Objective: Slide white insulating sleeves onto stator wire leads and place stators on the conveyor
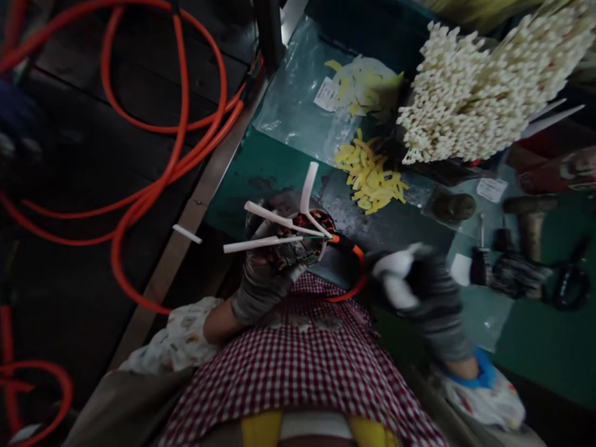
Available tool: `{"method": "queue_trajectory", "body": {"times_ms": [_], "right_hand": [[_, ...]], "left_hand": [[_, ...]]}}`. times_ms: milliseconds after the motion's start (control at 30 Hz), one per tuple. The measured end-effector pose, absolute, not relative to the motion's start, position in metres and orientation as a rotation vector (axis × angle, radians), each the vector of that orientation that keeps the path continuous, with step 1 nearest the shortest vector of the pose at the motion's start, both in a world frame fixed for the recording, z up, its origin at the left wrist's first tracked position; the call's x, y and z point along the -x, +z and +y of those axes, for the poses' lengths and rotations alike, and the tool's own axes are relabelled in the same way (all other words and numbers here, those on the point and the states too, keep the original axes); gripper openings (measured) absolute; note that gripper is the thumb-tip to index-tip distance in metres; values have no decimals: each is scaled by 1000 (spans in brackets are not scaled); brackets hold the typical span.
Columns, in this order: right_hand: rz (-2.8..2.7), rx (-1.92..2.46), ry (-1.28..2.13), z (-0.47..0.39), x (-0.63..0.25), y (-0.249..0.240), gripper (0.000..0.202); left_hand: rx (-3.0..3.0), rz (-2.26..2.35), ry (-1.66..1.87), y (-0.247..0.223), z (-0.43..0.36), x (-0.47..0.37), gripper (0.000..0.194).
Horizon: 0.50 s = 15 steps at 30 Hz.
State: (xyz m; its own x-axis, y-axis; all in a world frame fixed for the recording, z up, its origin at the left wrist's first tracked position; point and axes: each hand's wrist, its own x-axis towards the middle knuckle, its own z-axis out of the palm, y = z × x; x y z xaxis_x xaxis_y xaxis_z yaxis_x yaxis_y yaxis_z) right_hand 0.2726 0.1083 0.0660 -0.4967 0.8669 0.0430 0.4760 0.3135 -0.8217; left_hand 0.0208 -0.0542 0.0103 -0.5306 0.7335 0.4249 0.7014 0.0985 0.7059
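Note:
My left hand [267, 282], in a grey glove, is closed on the near left side of a round motor stator [284, 248] with copper windings. White sleeves [274, 214] stick out on wires from it, and an orange cable [358, 267] joins them and curves round towards my lap. To the right of the cable, my right hand [419, 282], gloved with white fingertips, is smeared by motion. Whether it holds anything cannot be made out. The stator sits over the near edge of the green table [251, 158], above my checked apron.
Orange cable coils [174, 167] hang at left, near a loose white sleeve [187, 234]. Yellow strips [370, 174] lie beyond the stator. A bundle of white tubes [484, 93] is at back right. A hammer [531, 217], a screwdriver [479, 254] and scissors [572, 279] lie right.

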Motion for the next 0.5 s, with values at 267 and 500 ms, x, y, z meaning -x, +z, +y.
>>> {"method": "queue_trajectory", "body": {"times_ms": [267,500], "right_hand": [[-2202,793,1413,54,-229,50,38],[-2191,676,1393,57,-225,63,52]], "left_hand": [[-1585,2382,1394,1,-74,-33,75],[-1563,2213,1553,-21,-84,-46,74]]}}
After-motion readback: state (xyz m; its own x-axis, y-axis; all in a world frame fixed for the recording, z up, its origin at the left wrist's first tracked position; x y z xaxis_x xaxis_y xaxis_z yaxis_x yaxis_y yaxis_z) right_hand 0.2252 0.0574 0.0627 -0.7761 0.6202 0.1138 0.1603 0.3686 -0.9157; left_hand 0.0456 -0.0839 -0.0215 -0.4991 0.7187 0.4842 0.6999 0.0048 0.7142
